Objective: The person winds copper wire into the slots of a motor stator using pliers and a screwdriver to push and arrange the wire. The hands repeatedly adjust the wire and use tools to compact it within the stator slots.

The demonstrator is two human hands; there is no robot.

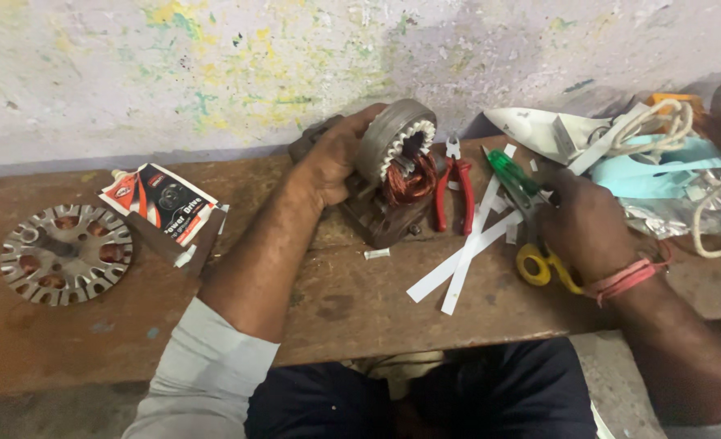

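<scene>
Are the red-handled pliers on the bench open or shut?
Open at the handles: the red-handled pliers lie on the bench with grips spread apart. Whether their tips meet, cannot tell.

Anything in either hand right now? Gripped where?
Left hand grips the motor stator by the outer rim of its metal core. Right hand closes on the green-handled screwdriver near the handle's lower end.

Red-handled pliers (453,193), green screwdriver (513,179) (copper-orange stator windings (410,184)).
</scene>
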